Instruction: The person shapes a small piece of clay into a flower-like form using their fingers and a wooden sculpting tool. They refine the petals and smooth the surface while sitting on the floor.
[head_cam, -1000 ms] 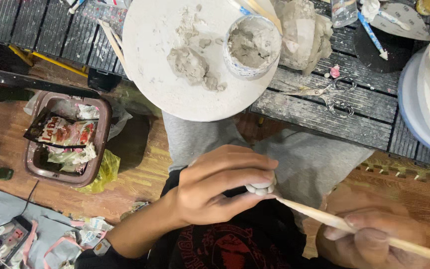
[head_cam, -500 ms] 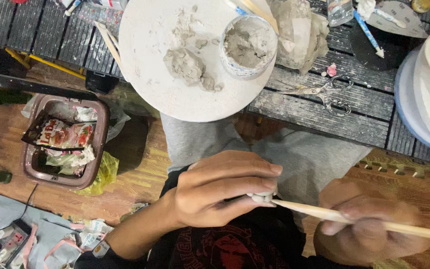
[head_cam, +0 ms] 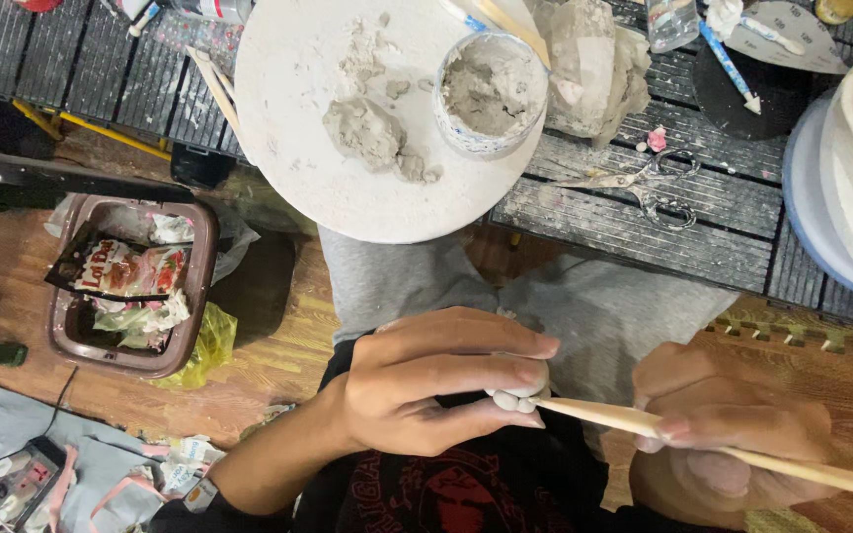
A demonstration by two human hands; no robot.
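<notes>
I see a small pale clay piece (head_cam: 520, 390) pinched in the fingers of the left hand (head_cam: 426, 390), low in the view over the lap; the thumb sits under it and the long fingers wrap over its top, so most of it is hidden. The tip of a thin wooden stick (head_cam: 703, 444) touches the clay from the right. The right hand (head_cam: 733, 444) is clenched around that stick, thumb pressed on top, and the shaft runs out past it toward the lower right edge. Above the hands lie grey-trousered knees, and beyond them a dark slatted table (head_cam: 634, 217). On it rests a round white board (head_cam: 298, 118) carrying a lump of grey clay (head_cam: 367, 133) and a small tub of clay (head_cam: 491, 89). Scissors (head_cam: 634, 188) lie on the slats to the right, near a white-and-blue round stand (head_cam: 841, 178). On the wooden floor to the left stands a brown bin (head_cam: 194, 306) full of wrappers.
</notes>
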